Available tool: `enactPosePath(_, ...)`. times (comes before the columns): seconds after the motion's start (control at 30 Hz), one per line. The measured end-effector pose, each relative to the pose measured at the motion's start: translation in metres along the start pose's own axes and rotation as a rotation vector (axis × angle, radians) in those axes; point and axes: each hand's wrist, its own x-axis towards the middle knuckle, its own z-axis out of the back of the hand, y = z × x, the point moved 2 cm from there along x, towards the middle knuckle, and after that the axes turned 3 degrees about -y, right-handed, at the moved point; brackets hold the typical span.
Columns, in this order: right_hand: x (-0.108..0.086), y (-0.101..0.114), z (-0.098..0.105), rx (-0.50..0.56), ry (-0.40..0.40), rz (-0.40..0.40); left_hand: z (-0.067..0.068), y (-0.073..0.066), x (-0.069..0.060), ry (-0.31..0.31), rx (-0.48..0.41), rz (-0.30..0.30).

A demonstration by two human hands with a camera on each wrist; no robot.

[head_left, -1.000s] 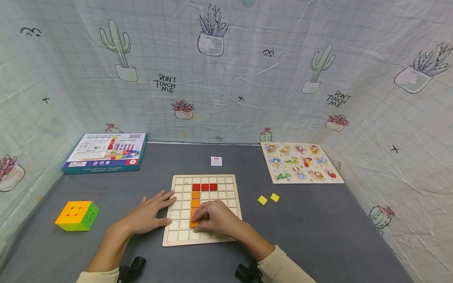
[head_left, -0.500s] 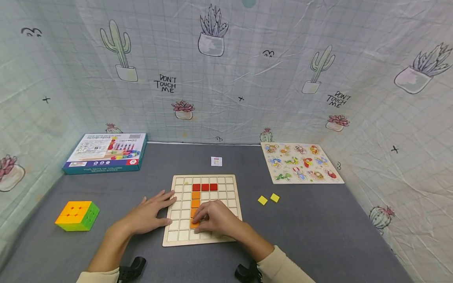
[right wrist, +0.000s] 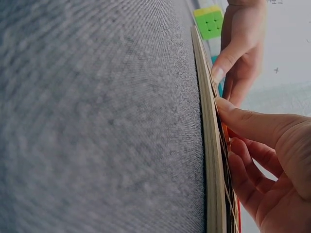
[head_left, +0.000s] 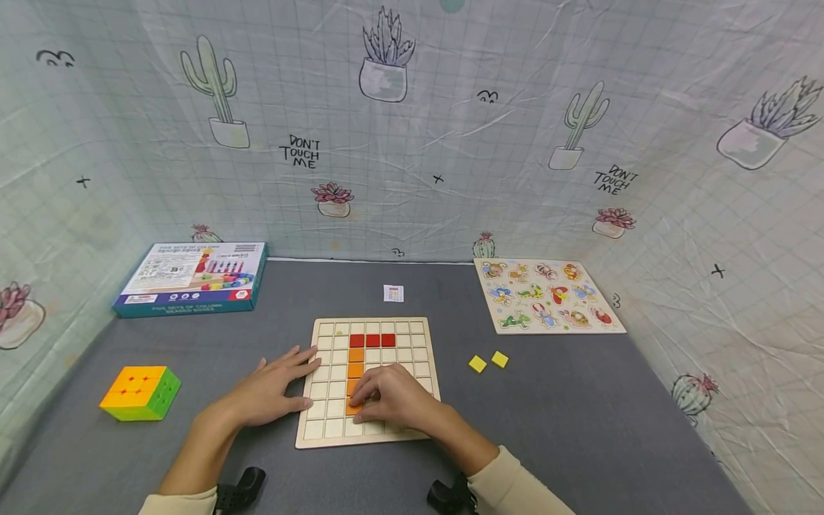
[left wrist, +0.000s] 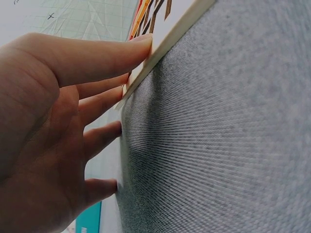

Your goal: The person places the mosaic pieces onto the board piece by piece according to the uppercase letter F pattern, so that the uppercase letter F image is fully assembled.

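A wooden grid board (head_left: 331, 428) lies on the grey cloth in the middle of the head view. Three red tiles (head_left: 373, 340) form a row near its far side, and a column of several orange tiles (head_left: 356, 355) runs down from the leftmost red one. My left hand (head_left: 273, 390) rests at the board's left edge with its fingers spread, the thumb touching the rim. At the near end of the column, my right hand (head_left: 399, 397) pinches an orange tile (head_left: 352, 410) between thumb and fingers, low on the board. Its fingers partly cover that tile.
Two yellow tiles (head_left: 488, 362) lie right of the board. A cube puzzle (head_left: 140, 393) sits at left, with a blue box (head_left: 193, 279) behind it. A small printed card (head_left: 393, 293) lies beyond the board, and an insect picture board (head_left: 548, 296) at back right.
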Motion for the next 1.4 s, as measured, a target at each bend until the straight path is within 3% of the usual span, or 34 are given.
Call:
enactPosePath(0.4,-0.004,-0.004,0.003,0.046,0.004,0.006,0.000,-0.001,0.000,-0.001,0.005,0.001)
enactPosePath(0.67,-0.018,-0.016,0.022,0.143,-0.019,-0.002,-0.001,0.000,0.001,0.001,0.000,0.007)
enactPosePath(1.07,-0.062,-0.058,0.070,0.070,-0.087,-0.115,-0.001,0.000,0.002,0.010,-0.001,0.015)
enactPosePath(1.4,-0.094,-0.089,0.094,-0.058,-0.181,-0.180,0.000,-0.002,0.001,0.010,0.006,0.019)
